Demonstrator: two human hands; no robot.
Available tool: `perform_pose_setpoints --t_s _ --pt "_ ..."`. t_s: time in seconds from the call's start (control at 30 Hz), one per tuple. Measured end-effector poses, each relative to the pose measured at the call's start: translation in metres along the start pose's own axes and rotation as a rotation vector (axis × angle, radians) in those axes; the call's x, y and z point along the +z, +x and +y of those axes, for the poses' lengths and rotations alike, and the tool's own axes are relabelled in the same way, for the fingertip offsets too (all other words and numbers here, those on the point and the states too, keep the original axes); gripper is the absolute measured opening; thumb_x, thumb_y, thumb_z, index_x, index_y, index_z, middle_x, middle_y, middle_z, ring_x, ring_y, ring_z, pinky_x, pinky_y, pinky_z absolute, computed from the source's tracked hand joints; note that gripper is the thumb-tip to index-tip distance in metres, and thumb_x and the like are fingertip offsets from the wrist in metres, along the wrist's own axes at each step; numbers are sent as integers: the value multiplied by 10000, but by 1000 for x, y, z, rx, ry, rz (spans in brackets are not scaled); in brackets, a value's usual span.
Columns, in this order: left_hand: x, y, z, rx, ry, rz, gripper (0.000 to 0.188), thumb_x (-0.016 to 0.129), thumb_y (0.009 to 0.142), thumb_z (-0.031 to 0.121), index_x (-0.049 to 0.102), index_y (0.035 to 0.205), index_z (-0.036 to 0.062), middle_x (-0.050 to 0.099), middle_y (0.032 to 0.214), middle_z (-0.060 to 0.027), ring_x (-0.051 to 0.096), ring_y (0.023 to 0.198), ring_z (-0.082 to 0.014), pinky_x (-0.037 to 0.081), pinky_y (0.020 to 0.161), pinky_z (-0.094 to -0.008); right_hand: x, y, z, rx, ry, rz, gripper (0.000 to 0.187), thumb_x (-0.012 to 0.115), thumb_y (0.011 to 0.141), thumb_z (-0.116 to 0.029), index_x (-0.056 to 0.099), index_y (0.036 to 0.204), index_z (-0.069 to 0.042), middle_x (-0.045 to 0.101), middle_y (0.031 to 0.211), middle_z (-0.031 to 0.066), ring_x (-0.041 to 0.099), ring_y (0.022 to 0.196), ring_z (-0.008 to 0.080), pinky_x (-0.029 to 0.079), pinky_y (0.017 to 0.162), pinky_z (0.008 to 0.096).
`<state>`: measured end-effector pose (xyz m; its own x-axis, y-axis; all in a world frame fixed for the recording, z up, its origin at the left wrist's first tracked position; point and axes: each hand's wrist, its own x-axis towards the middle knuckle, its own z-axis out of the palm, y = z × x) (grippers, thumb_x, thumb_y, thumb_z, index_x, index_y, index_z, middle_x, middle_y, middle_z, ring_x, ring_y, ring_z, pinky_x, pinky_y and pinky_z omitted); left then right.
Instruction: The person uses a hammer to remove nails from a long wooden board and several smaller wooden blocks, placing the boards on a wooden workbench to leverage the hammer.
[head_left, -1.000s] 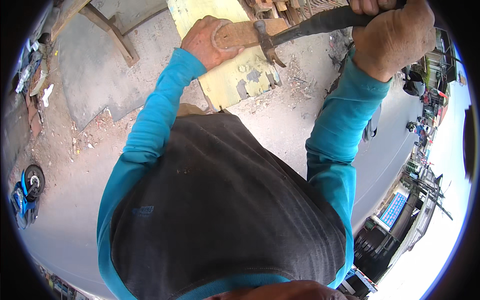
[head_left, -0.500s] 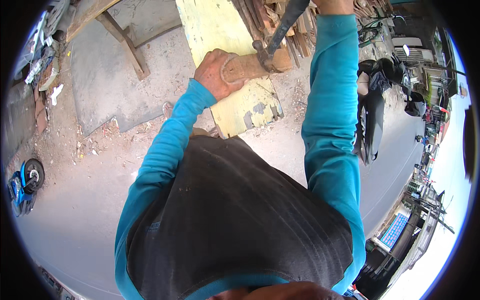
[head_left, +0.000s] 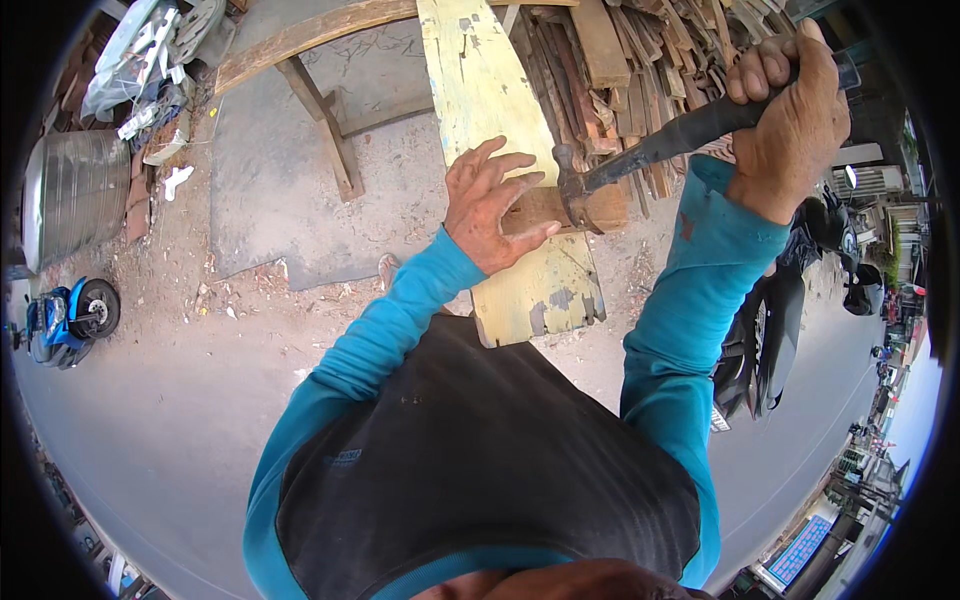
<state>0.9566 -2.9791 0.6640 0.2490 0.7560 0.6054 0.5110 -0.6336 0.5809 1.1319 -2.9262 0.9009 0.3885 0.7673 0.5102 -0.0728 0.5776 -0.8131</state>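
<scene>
My right hand (head_left: 795,125) is closed around the dark grip of a claw hammer (head_left: 665,142), whose metal head meets a brown wooden block (head_left: 605,208). The block lies crosswise over a yellow board (head_left: 535,285) with chipped, peeling paint. At the block's left end is my left hand (head_left: 490,205), its fingers spread and its thumb stretched along the near side. It partly covers that end, so I cannot tell whether the palm touches the wood.
Beyond the board stands a wooden frame with a long beam (head_left: 320,40) and a leg. A pile of wood scraps (head_left: 650,70) lies at the far right. A black motorbike (head_left: 770,330) is parked right, a blue motorbike (head_left: 70,320) left, near a metal drum (head_left: 85,200).
The fingers of my left hand have loosened from the block and spread apart. In the picture, hands, block and board sit lower and further right. The hammer handle leans lower, its head still at the block.
</scene>
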Motion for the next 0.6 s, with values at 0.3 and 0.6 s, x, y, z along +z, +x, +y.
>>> perform_pose_setpoints --t_s 0.3,0.6 --pt "4 -34 16 -418 -627 -39 363 668 944 271 536 1178 27 621 1076 -159 628 1011 -299 494 895 -413 -14 -53 -26 -114 55 155 378 482 1045 -277 430 733 -71 343 651 29 331 543 123 327 507 255" --pt "-44 -65 55 -347 -763 -48 267 619 986 258 644 930 -2 669 799 -48 621 782 -139 490 764 -318 -11 -68 37 -371 319 -185 287 419 1078 -225 591 1065 5 454 748 50 442 605 129 411 539 232"
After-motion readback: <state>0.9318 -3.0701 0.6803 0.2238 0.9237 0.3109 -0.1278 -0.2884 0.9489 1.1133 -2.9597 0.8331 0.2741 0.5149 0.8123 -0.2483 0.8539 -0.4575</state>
